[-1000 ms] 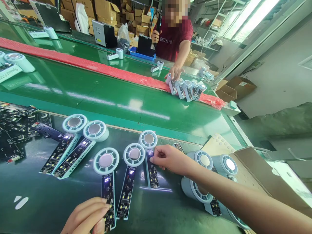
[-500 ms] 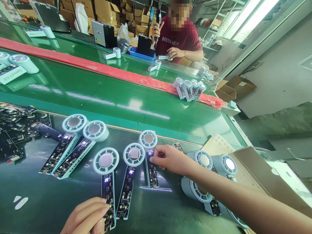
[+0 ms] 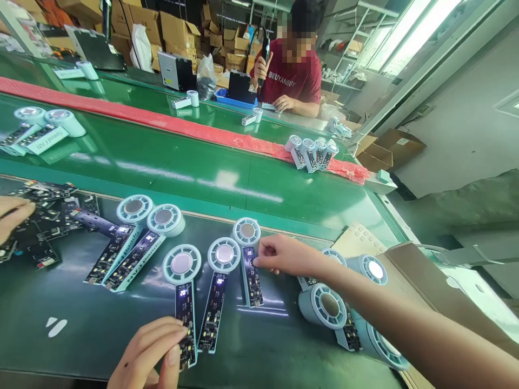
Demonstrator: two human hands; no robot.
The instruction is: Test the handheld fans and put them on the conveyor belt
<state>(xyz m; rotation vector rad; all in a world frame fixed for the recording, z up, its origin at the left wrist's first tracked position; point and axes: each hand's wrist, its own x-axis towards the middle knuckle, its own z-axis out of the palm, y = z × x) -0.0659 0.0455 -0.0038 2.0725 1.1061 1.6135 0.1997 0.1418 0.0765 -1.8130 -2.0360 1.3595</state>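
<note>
Fingers of the right hand (image 3: 284, 255) pinch the top of one fan's (image 3: 248, 254) bare board, just under its round head; left hand (image 3: 148, 354) fingers close on the lower end of another fan (image 3: 183, 294), thumb on the board. Both fans lie flat on the dark counter (image 3: 81, 335) in a row with three more. They look light and rigid, the exposed boards fragile, so the plastic edges seem the safer hold. The right forearm reaches in from the lower right, over grey fans (image 3: 326, 308).
</note>
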